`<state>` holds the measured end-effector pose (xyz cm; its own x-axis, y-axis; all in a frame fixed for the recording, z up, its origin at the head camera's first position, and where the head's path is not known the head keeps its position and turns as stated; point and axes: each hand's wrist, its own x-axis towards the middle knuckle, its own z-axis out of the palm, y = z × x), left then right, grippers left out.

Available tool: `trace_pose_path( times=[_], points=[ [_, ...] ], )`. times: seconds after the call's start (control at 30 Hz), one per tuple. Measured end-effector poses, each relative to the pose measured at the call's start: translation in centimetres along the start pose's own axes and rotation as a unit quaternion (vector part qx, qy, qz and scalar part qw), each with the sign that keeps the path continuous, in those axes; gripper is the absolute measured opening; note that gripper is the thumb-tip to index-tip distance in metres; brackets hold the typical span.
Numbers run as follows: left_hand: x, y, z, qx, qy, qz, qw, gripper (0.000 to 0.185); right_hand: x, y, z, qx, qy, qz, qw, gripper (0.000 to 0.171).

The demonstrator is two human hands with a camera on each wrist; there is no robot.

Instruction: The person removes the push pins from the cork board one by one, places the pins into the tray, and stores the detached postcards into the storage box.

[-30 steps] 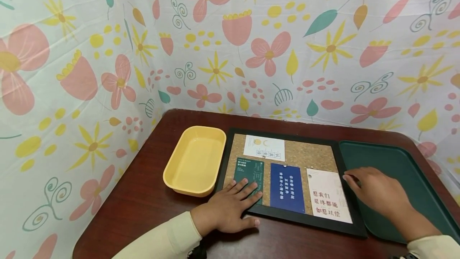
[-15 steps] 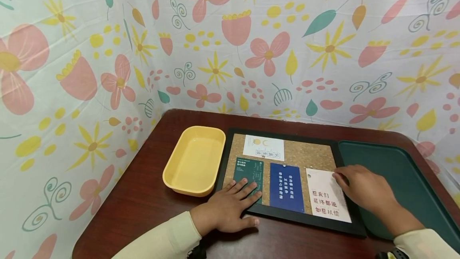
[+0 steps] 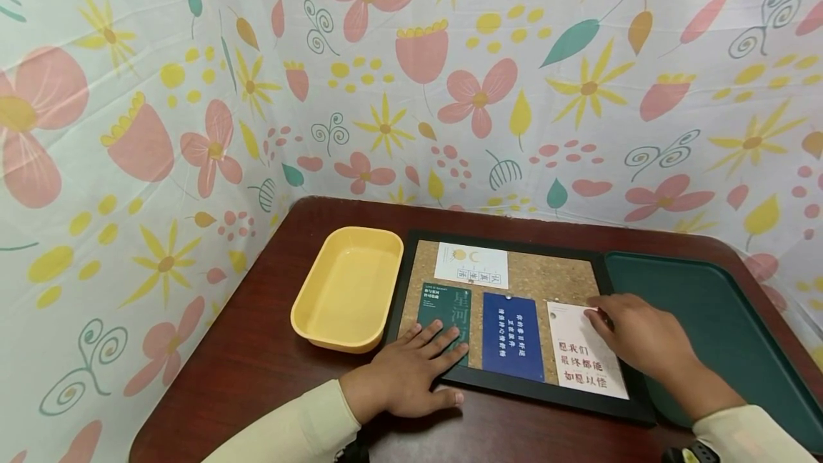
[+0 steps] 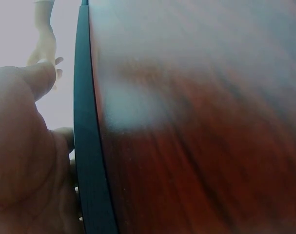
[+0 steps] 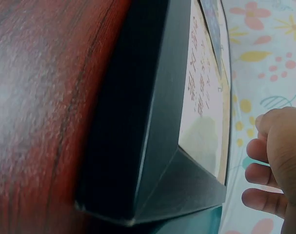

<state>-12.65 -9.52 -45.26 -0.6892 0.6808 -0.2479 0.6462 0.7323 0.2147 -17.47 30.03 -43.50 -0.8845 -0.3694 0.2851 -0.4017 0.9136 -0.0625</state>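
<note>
The right hand (image 3: 633,338) lies over the upper right corner of the white card (image 3: 581,349), which sits at the right end of the cork board (image 3: 534,279), near the front right part of the worktop (image 3: 257,349). Its fingers (image 3: 594,313) are bent a little and touch the card near its top edge, but I cannot tell if they pinch something there; a small pin may be under them, it is too small to see. The left hand (image 3: 405,374) rests flat with fingers spread apart on the green card (image 3: 444,309) and on the front edge of the black frame (image 3: 514,386), holding nothing. I think the risk is this: if the right fingers pull at the corner while the card is still fixed, the paper can tear or bend. If the left hand relaxes, the whole board can slide toward the dark green tray (image 3: 714,313) that touches its right side. A loose pin could also roll off and be lost on the dark wood. The blue card (image 3: 512,336) and another white card (image 3: 472,265) sit just beside and could be shifted. An empty yellow dish (image 3: 350,288) stands at the left side of the board. The worktop is dark red-brown wood, and a floral cloth (image 3: 193,91) with pink and yellow flowers closes the back and left sides.
</note>
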Motion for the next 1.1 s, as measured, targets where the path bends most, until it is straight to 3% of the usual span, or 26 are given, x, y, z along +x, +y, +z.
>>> trace_pose_path(
  times=[0.47,1.1],
  points=[
    [-0.1,0.0,-0.1,-0.002,-0.002,0.003,1.0,0.076,1.1,-1.6,0.4,-0.003,-0.012,-0.007,1.0,0.032],
    [0.0,-0.1,0.0,0.003,0.0,0.004,1.0,0.076,2.5,-3.2,1.4,0.02,0.026,-0.043,0.999,0.029]
  ],
)
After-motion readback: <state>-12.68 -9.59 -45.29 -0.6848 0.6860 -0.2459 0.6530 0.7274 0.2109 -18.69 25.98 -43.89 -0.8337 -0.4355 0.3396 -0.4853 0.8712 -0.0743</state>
